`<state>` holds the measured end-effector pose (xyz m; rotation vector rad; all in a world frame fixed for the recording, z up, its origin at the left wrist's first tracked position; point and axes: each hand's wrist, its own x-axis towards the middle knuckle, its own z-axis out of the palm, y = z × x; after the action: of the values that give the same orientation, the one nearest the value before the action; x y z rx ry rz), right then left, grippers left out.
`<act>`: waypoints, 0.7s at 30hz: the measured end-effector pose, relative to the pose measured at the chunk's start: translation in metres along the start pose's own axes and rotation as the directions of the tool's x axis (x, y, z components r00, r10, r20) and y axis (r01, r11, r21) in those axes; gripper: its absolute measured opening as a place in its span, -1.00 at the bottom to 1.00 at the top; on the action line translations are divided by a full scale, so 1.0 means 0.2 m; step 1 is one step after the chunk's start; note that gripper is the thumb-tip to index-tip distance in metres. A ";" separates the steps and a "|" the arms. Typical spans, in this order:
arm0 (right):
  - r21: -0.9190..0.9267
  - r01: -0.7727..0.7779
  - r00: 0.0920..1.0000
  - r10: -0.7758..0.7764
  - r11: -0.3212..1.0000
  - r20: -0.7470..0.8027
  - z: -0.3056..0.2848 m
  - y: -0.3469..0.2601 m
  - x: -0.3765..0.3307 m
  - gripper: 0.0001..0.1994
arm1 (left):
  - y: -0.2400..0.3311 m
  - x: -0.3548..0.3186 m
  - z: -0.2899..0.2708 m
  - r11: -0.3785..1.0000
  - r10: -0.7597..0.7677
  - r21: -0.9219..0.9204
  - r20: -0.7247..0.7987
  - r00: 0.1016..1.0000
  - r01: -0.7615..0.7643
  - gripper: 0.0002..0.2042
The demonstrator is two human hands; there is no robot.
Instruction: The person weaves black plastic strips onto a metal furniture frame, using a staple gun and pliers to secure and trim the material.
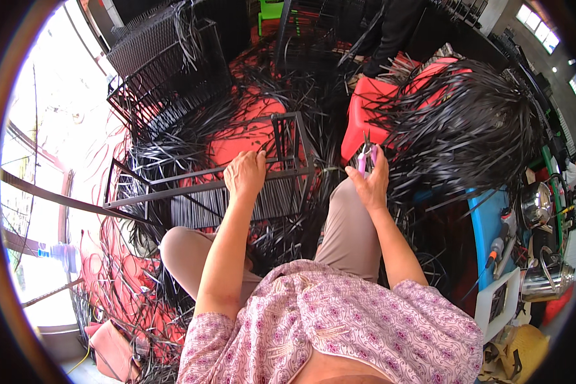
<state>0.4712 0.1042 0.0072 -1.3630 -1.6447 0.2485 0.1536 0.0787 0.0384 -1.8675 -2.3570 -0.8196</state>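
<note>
A black metal frame [192,187], its lower part woven with black strips, lies across in front of my knees. My left hand [244,174] reaches over the frame's bars with fingers curled together; what they pinch, if anything, is too small to make out. In my right hand [372,184], above my right knee, is a pair of snips [365,155] with pink-purple handles, blades pointing away from me. The snips are apart from the frame.
Loose black strips [454,141] heap over a red plastic stool [363,115] at the right. Another woven black frame [166,70] stands far left. A blue surface [484,224] with tools and metal pots [547,281] is at the right. Dark trouser legs [397,32] of another person show behind.
</note>
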 end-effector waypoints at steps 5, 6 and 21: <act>-0.002 0.014 1.000 -0.014 1.000 -0.004 0.01 0.02 0.00 -0.03 | 0.01 0.01 0.00 0.999 -0.040 0.009 0.038 0.998 0.040 -0.58; -0.006 0.016 1.000 -0.016 1.000 -0.004 0.01 0.02 0.00 -0.02 | 0.01 0.01 0.00 0.999 -0.046 0.015 0.043 0.998 0.045 -0.58; -0.023 -0.021 0.999 0.022 1.000 0.032 0.01 0.03 0.00 -0.01 | 0.00 -0.01 0.01 0.999 -0.016 0.032 0.016 1.000 0.016 -0.59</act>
<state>0.4738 0.1069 0.0025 -1.4008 -1.6651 0.2670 0.1553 0.0779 0.0363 -1.8528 -2.3831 -0.7663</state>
